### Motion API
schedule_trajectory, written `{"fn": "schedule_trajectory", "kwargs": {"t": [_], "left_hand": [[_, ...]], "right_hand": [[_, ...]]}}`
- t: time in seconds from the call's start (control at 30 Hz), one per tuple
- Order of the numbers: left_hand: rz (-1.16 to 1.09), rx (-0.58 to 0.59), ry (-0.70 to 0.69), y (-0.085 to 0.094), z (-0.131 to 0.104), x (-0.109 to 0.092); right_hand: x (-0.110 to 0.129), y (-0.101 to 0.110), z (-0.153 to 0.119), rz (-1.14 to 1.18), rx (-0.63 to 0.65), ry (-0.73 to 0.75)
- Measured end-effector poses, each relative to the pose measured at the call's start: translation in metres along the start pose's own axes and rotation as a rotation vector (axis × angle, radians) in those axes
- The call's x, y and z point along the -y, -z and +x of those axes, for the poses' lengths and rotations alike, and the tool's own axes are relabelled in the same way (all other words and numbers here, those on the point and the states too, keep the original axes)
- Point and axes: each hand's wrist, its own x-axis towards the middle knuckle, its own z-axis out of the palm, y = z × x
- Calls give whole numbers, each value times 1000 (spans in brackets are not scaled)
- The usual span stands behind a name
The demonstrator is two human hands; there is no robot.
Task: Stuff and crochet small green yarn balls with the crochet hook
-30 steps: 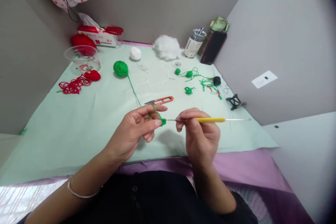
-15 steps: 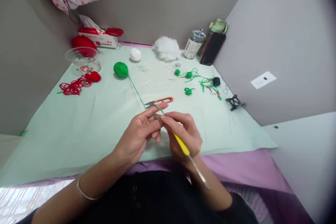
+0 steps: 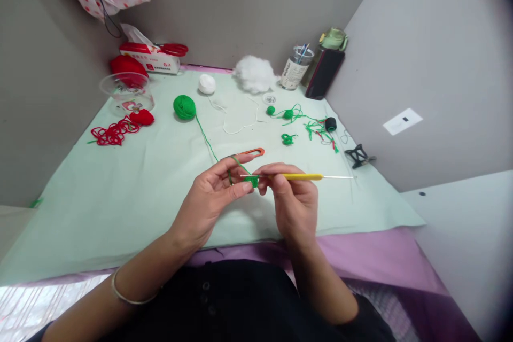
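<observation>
Between the thumb and fingers of my left hand (image 3: 212,192) is a small green crochet piece (image 3: 252,180). Green yarn loops over my raised left index finger and runs back to a green yarn ball (image 3: 185,107). My right hand (image 3: 297,197) is closed round the yellow handle of a crochet hook (image 3: 304,177), held nearly level. The hook's metal tip lies at the top of the green piece. Just behind my left fingers lie orange thread snips (image 3: 254,152), their blades partly hidden by that hand.
Red yarn (image 3: 114,132), a clear plastic tub (image 3: 130,97) and a tissue box (image 3: 160,60) stand left. Farther back are a white yarn ball (image 3: 207,84) and white stuffing (image 3: 255,73). Green crochet bits (image 3: 287,139), a black thread spool (image 3: 331,124) and a phone (image 3: 325,74) lie right.
My right hand has turned the crochet hook from slanting down toward me to nearly level, pointing left. The green piece, mostly hidden before, now shows between my fingers. The yarn from the ball hangs slacker.
</observation>
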Motion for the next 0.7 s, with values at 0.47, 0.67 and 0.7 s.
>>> {"fn": "schedule_trajectory", "kwargs": {"t": [0.47,0.67,0.7], "left_hand": [[119,-22,-69,7,-2,2],[248,-120,-123,2,-7,0],[226,-127,-128,0,-7,0]], "right_hand": [[18,6,-4,-196,62,129],[16,6,-9,-545,187,421],[12,5,-10,-614,184,475]]}}
